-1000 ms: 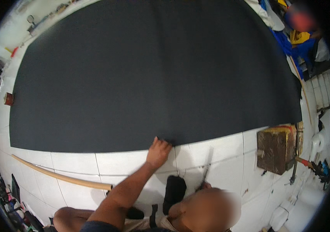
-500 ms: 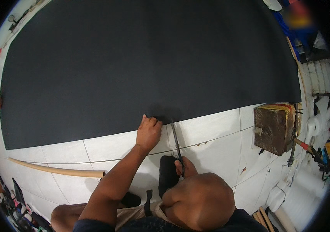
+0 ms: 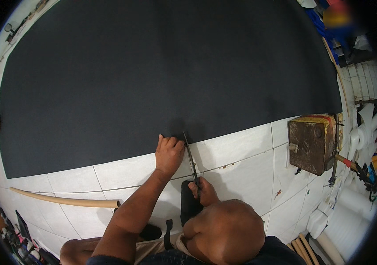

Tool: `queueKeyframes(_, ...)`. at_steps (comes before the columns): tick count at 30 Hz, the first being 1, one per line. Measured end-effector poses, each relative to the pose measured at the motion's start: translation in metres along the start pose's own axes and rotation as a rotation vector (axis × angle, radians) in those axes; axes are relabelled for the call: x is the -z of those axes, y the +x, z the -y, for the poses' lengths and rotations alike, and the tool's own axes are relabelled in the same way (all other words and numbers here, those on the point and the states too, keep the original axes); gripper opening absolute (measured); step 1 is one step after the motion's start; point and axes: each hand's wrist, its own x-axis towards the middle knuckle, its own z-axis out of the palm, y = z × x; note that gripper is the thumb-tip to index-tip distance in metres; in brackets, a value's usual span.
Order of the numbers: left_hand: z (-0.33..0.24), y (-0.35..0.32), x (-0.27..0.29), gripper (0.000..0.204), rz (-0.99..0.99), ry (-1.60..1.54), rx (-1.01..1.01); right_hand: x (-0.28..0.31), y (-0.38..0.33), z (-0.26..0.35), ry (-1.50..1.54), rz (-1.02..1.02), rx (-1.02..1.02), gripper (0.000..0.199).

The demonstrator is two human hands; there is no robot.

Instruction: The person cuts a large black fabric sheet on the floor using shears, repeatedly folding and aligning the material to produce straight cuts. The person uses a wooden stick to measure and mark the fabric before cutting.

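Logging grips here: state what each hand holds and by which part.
Right hand holds long dark metal scissors by the handle end. Left hand lies on the near edge of the large black sheet; a grip cannot be told.

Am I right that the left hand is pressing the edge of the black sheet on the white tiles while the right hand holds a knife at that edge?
Not quite. The right hand holds scissors, not a knife, with the blades at the edge of the black sheet. The rest stands: the left hand presses the sheet's edge on the white tiles, as the head view shows.
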Motion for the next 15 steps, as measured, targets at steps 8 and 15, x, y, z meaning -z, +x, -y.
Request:
queueKeyframes(8, -0.002, 0.001, -0.001, 0.012, -0.045, 0.007, -0.033, -0.001, 0.012, -0.02, 0.31, 0.012, -0.136, 0.026)
queueKeyframes(15, 0.003, -0.004, -0.005, 0.013, -0.035, -0.002, -0.011, -0.004, 0.008, -0.008, 0.064, -0.049, -0.057, 0.023)
